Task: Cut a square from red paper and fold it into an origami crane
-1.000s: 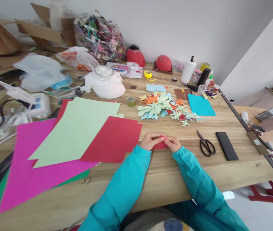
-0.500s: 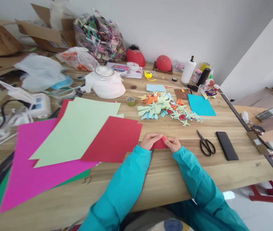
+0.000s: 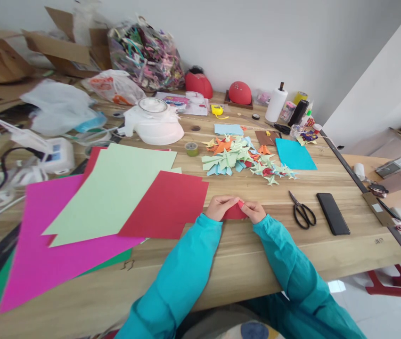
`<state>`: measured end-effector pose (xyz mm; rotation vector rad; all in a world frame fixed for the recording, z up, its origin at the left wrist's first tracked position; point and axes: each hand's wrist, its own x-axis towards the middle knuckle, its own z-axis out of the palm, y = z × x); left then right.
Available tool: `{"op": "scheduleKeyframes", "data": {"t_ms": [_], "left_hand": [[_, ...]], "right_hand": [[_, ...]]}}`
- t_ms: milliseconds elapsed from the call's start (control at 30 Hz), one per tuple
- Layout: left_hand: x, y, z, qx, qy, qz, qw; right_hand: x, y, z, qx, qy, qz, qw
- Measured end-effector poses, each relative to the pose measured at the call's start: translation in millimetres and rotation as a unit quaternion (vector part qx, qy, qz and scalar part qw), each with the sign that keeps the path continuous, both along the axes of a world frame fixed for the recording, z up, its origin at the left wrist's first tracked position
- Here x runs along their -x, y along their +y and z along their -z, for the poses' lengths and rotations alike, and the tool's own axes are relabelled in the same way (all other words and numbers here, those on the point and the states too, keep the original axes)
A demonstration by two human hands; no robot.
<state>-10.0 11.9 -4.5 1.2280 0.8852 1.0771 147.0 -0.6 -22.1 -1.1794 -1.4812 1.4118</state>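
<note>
A small folded red paper piece (image 3: 234,212) lies on the wooden table (image 3: 257,263) between my two hands. My left hand (image 3: 220,206) pinches its left side with the fingers curled over the top edge. My right hand (image 3: 254,211) pinches its right side, fingertips meeting the left hand's at the paper's peak. Both arms wear teal sleeves. A large red sheet (image 3: 167,205) lies just left of my hands.
Large pale green (image 3: 111,188), magenta (image 3: 34,245) and green sheets spread to the left. A pile of folded paper shapes (image 3: 242,160) lies beyond my hands, a cyan sheet (image 3: 295,154) to its right. Scissors (image 3: 302,213) and a black phone (image 3: 332,213) lie right. Bags, boxes and a white container crowd the back.
The hands stay on the red paper; the fingertips have shifted slightly along its top fold. Nothing else has moved.
</note>
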Motion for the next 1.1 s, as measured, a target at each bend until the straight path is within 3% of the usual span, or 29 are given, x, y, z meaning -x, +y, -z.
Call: {"op": "scheduleKeyframes", "data": {"t_ms": [267,567,833,1100], "left_hand": [[-2,-1,1.1,-0.021,0.004,-0.012,1.0],[2,-3,-9.2,-0.009,0.03,0.038,0.999],[3,-3,-7.9,-0.009,0.028,0.008,1.0],[-2,-3,-7.3,-0.001,0.053,-0.008,0.999]], "right_hand": [[1,0,-1.4,0.007,0.004,0.004,1.0],[0,0,2.2,0.022,0.017,0.012,1.0],[-4,-1,-13.5,-0.008,0.038,0.073,0.997],[-16,1,-12.2,-0.006,0.031,0.106,0.994]]}}
